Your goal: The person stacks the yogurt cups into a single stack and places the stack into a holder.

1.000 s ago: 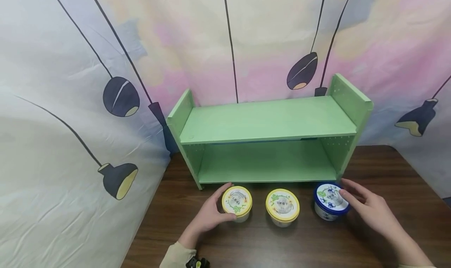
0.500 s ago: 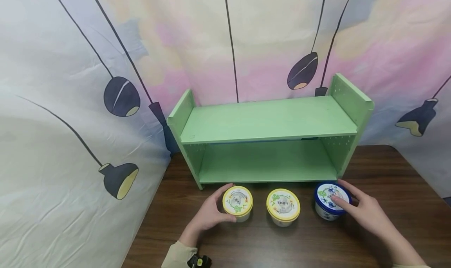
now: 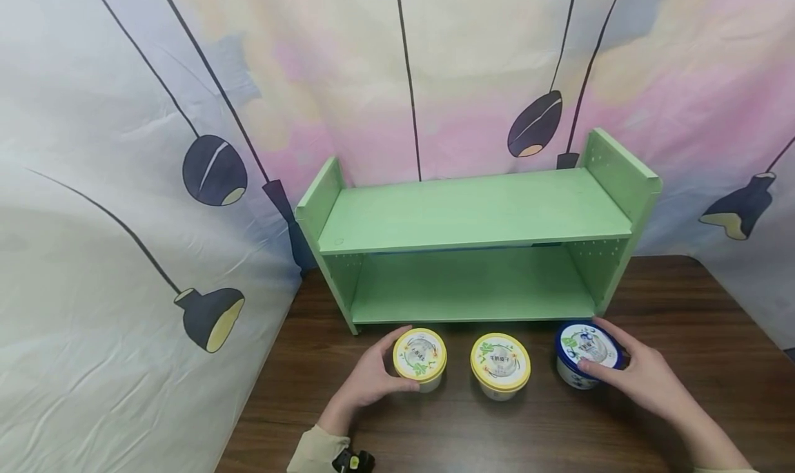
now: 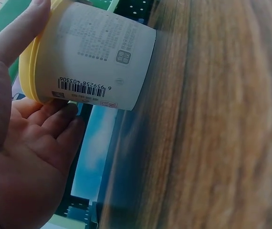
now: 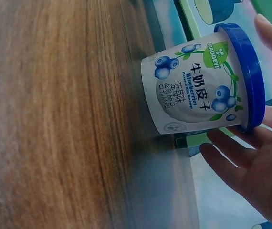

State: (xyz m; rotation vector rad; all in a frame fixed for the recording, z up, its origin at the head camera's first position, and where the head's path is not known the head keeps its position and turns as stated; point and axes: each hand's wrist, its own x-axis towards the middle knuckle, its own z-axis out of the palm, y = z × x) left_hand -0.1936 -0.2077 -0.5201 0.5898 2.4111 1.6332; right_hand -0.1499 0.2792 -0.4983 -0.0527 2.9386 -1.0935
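My left hand [image 3: 375, 373] holds a white tub with a yellow lid [image 3: 419, 355], thumb at the lid's near edge and fingers around the far side. The left wrist view shows this yellow-lidded tub [image 4: 98, 57] from the side, its barcode facing the camera. At the right, my right hand [image 3: 646, 376] grips a white tub with a blue lid [image 3: 589, 352], thumb along the lid's near rim. Blueberries and the word "Blueberries" are printed on the blue-lidded tub [image 5: 193, 86] in the right wrist view. Between the hands stands a second yellow-lidded tub [image 3: 500, 364], untouched.
Just behind the tubs, a green two-tier shelf [image 3: 472, 214] stands on the dark wooden table [image 3: 459, 438]. A cloth backdrop [image 3: 484, 79] printed with hanging lamps covers the back and left side.
My right thumb has slid from the blue lid's top to its near rim, and that hand has shifted slightly left around the tub. My left hand stays practically still.
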